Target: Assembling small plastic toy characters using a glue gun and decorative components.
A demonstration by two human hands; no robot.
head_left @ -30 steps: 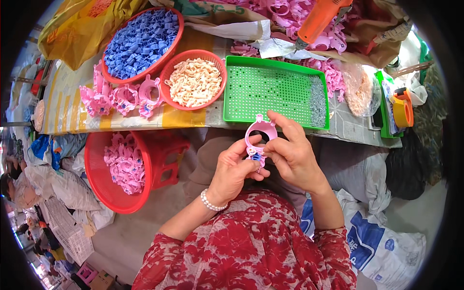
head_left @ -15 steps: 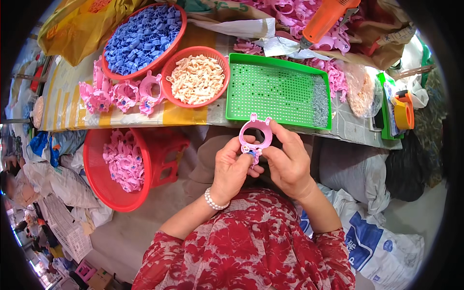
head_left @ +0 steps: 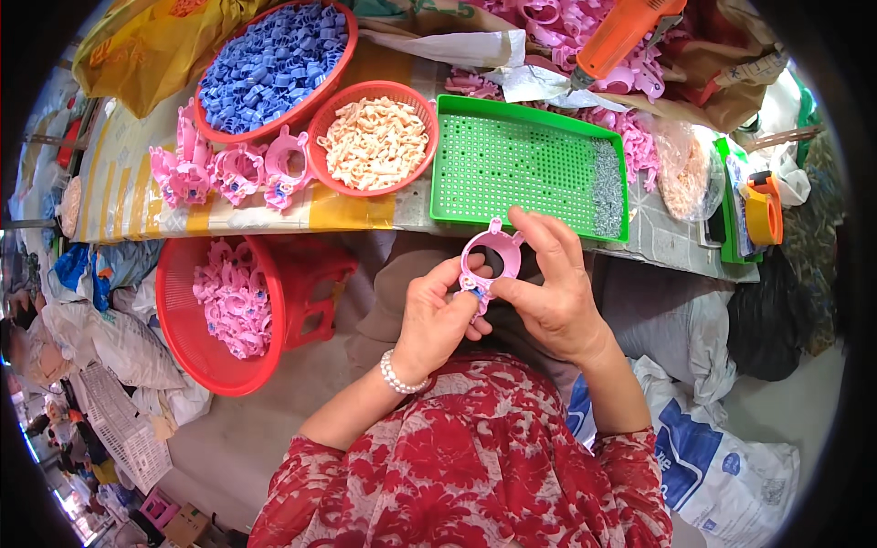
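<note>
A pink plastic ring-shaped part [head_left: 510, 248] with small ears and a blue piece at its base is tilted above my lap. My left hand [head_left: 440, 315] pinches its lower end, thumb over the blue piece. Beside it on the right, my right hand [head_left: 557, 297] has its fingers spread, index raised past the ring's upper edge. That hand's thumb lies against or close to the ring's side; contact is hard to tell. Just beyond the hands is a green perforated tray [head_left: 512, 164] with small silvery pieces [head_left: 607, 187] at its right end.
On the table stand a basket of blue parts [head_left: 272, 68], a basket of cream pieces [head_left: 375, 144] and several pink assemblies [head_left: 239, 173]. An orange power screwdriver [head_left: 626, 38] hangs at upper right. A red basket [head_left: 174, 320] of pink parts sits lower left.
My right hand's index finger has lifted off the ring and its fingers have spread. The pink part has turned and shifted slightly right, still in my left hand.
</note>
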